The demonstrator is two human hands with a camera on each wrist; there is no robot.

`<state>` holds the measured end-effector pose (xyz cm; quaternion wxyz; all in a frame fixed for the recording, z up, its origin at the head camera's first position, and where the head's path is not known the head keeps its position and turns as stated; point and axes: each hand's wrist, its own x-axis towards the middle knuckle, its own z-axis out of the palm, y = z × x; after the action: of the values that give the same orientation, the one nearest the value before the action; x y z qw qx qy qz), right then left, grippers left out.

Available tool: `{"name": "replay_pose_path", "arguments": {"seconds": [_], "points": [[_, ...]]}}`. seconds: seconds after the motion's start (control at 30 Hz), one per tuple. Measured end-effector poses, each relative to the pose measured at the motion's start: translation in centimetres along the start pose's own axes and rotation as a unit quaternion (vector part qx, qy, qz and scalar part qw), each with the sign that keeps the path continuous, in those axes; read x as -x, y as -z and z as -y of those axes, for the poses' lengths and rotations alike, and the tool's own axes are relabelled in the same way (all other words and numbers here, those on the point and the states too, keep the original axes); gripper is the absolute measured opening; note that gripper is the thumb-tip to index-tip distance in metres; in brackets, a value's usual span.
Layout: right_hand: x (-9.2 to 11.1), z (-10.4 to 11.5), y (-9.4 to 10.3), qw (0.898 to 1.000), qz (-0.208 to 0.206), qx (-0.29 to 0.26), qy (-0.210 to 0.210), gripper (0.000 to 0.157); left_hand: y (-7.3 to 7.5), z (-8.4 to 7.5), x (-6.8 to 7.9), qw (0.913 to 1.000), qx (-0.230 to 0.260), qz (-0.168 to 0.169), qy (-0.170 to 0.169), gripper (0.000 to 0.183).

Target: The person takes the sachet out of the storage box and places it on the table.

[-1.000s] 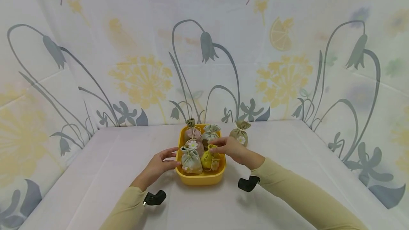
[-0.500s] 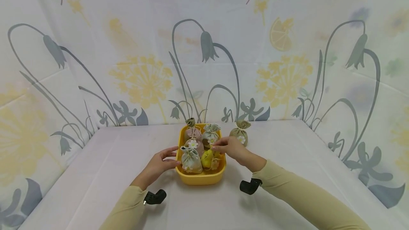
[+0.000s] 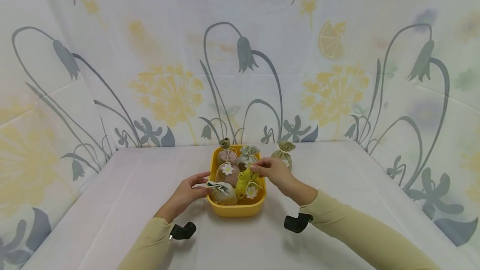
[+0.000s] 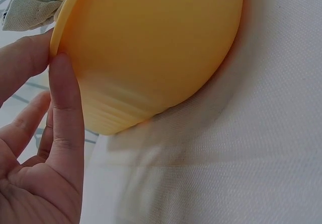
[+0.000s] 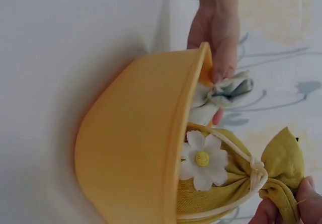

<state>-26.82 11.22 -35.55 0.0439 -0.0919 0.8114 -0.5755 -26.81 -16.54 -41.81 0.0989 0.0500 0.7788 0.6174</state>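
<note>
A yellow plastic tub (image 3: 237,211) stands mid-table, holding several small drawstring pouches. My left hand (image 3: 186,191) pinches its left rim, thumb outside, as the left wrist view shows. With thumb and fingertips, my right hand (image 3: 279,177) grips the gathered neck of a mustard-yellow pouch (image 5: 211,204) with a white flower. That pouch sits at the tub's front right, its lower part inside. Beside it, at front left, a pale pouch (image 3: 223,195) leans over near my left fingers. Behind are a pinkish pouch (image 3: 227,176) with a white flower and a pale green pouch (image 3: 247,153).
An olive pouch (image 3: 286,151) stands on the white table (image 3: 330,170), right of the tub and just behind my right hand. A flower-printed cloth (image 3: 240,95) hangs as a backdrop behind the table. Black wrist cameras hang below both sleeves.
The mustard pouch has been turned and pulled up a little, so its flower now faces front. The pale pouch at front left has tipped to the left. My left hand keeps its place.
</note>
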Motion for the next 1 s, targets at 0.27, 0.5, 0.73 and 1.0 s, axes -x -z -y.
{"name": "replay_pose_path", "arguments": {"seconds": [0.27,0.5,0.73,1.0], "points": [[1.4,1.3,0.6,1.000,-0.009,-0.022,-0.001,0.016,0.0,-0.1,0.0,1.0000,0.005,0.007,-0.004,0.061],[2.6,1.9,1.2,0.999,-0.004,-0.039,0.020,0.020,0.0,-0.2,0.0,1.0000,0.000,0.004,0.000,0.061],[3.8,2.3,2.4,0.997,-0.008,-0.066,0.036,0.023,-0.1,-0.3,0.2,1.0000,-0.001,0.003,0.003,0.061],[5.4,1.9,4.2,0.996,-0.005,-0.075,0.041,0.023,0.1,-0.2,0.3,1.0000,-0.004,0.005,-0.001,0.063]]}}
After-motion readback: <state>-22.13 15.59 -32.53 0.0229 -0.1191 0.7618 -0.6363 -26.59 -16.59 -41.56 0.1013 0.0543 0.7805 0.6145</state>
